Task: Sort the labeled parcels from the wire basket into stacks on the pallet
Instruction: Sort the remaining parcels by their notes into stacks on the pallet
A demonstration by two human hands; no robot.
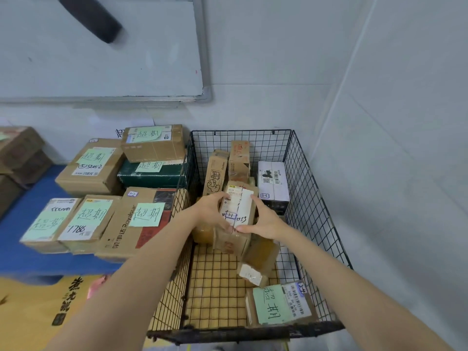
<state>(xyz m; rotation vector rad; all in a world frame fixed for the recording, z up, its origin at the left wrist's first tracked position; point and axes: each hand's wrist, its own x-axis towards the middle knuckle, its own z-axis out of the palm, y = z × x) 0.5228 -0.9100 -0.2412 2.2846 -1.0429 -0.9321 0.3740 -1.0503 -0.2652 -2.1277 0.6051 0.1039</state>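
Head view: labelled parcel, inside wire basket, gripped between left hand and right hand, fingers curled round its sides; green-noted parcels stacked left of basket.

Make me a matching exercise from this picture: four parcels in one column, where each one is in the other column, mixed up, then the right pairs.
Things
1. dark green box
2. white box
3. Royalstar box
4. handwritten-label parcel

Places
A. gripped by the left hand and right hand, in the wire basket
B. on the pallet, under a brown carton
C. in the basket's far right part
D. on the pallet's near row, beside the basket

Pairs: 1-B, 2-C, 3-D, 4-A
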